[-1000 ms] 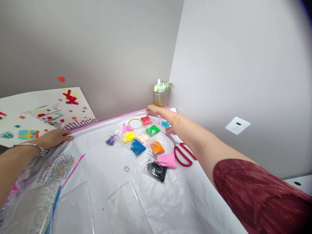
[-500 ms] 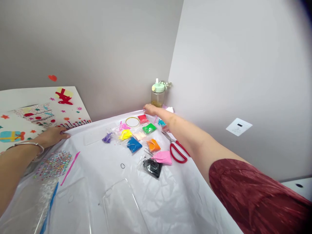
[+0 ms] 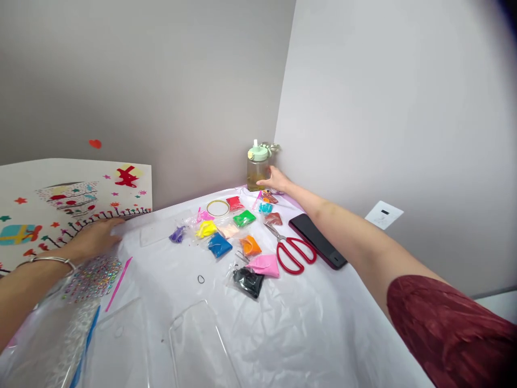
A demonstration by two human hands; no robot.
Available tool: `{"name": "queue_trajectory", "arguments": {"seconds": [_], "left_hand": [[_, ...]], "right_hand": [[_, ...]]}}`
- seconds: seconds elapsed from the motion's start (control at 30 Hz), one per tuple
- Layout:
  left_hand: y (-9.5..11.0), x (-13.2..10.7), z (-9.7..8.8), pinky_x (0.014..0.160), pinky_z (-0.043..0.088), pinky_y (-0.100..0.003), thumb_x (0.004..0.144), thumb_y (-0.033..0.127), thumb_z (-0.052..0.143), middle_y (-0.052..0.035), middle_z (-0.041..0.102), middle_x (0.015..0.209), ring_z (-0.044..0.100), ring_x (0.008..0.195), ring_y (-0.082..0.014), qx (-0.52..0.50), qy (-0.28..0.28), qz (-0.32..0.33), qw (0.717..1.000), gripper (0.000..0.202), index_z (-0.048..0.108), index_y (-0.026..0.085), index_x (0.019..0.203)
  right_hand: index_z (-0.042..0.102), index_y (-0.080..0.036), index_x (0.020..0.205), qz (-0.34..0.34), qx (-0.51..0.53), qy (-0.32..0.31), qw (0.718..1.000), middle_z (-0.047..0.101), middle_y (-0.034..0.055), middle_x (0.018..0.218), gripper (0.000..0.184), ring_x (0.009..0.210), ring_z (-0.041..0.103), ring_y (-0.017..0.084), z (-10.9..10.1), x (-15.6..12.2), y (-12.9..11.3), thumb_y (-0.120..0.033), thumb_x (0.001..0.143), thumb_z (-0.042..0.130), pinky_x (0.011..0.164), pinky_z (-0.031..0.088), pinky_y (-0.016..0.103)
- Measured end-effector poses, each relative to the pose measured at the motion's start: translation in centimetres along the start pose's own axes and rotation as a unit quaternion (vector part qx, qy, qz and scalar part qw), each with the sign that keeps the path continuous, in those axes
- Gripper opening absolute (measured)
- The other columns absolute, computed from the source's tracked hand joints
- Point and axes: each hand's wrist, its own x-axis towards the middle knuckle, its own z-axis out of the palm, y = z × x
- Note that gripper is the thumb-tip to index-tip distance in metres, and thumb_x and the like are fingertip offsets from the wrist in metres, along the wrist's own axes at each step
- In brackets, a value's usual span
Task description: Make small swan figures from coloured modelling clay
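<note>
My left hand [image 3: 97, 237] lies at the far left edge of the white sheet [image 3: 161, 280], fingers stretched out and slightly blurred, beside a patch of colourful rhinestones [image 3: 95, 277]. In the far corner, my right hand [image 3: 277, 180] reaches to a water bottle [image 3: 257, 172] with a pale green lid. Its thumb and fingers are spread at the bottle's lower right side; whether they press on it I cannot tell. In the middle lie several small bags of coloured clay, among them blue [image 3: 220, 245], orange [image 3: 251, 246], pink [image 3: 264, 265] and black [image 3: 248, 281].
Red-handled scissors [image 3: 291, 253] lie beside a black phone [image 3: 317, 242] under my right forearm. Two clear phone cases [image 3: 117, 345] lie in front, with a pink stick [image 3: 118, 284] at the left. A decorated white board [image 3: 24, 188] leans on the grey wall.
My right hand has moved from the sheet's far edge to the bottle's right side, uncovering the phone. My left hand has straightened its fingers at the sheet's edge. The view has shifted slightly.
</note>
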Motion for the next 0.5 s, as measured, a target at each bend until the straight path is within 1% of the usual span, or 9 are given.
{"name": "queue_trajectory", "arguments": {"seconds": [0.1, 0.17, 0.23, 0.33, 0.5], "left_hand": [[1.2, -0.5, 0.2, 0.101, 0.047, -0.052, 0.094, 0.03, 0.061, -0.0127, 0.057, 0.136, 0.057, 0.122, -0.0284, 0.005, 0.006, 0.015, 1.0, 0.039, 0.056, 0.016, 0.13], [2.0, -0.8, 0.2, 0.103, 0.046, -0.053, 0.095, 0.031, 0.061, -0.0128, 0.055, 0.138, 0.055, 0.125, -0.029, 0.004, 0.002, 0.027, 1.0, 0.038, 0.057, 0.016, 0.129], [2.7, -1.1, 0.2, 0.104, 0.045, -0.053, 0.095, 0.032, 0.061, -0.0125, 0.056, 0.138, 0.054, 0.126, -0.0291, 0.002, -0.007, 0.038, 0.999, 0.037, 0.058, 0.016, 0.128], [3.4, -1.2, 0.2, 0.104, 0.045, -0.053, 0.095, 0.031, 0.061, -0.0122, 0.057, 0.137, 0.054, 0.126, -0.0291, -0.003, -0.017, 0.045, 0.999, 0.036, 0.058, 0.016, 0.128], [3.8, -1.5, 0.2, 0.103, 0.046, -0.054, 0.096, 0.031, 0.06, -0.0132, 0.052, 0.142, 0.055, 0.125, -0.0293, -0.01, -0.026, 0.031, 0.999, 0.041, 0.054, 0.017, 0.134]], "right_hand": [[0.045, -0.008, 0.133, 0.024, 0.044, 0.012, 0.999, 0.06, 0.0208, 0.129, 0.083, 0.118, 0.06, 0.031, 1.4, 1.0, -1.3, -0.055, 0.073, 0.077, 0.092, 0.052, 0.037], [0.041, -0.006, 0.134, 0.048, 0.067, 0.026, 0.996, 0.06, 0.0229, 0.128, 0.086, 0.117, 0.06, 0.033, 2.2, 1.4, -2.1, -0.055, 0.073, 0.076, 0.091, 0.052, 0.039], [0.04, -0.006, 0.134, 0.064, 0.084, 0.043, 0.994, 0.059, 0.0239, 0.129, 0.087, 0.119, 0.059, 0.034, 2.6, 1.5, -2.7, -0.053, 0.071, 0.077, 0.093, 0.051, 0.041], [0.04, -0.008, 0.132, 0.062, 0.101, 0.067, 0.991, 0.058, 0.0222, 0.13, 0.084, 0.121, 0.057, 0.035, 2.0, 1.5, -3.0, -0.053, 0.071, 0.077, 0.096, 0.049, 0.042], [0.038, -0.01, 0.135, 0.023, 0.12, 0.087, 0.989, 0.056, 0.0187, 0.132, 0.077, 0.118, 0.057, 0.03, 0.0, 1.8, -3.1, -0.054, 0.079, 0.068, 0.095, 0.049, 0.039]]}}
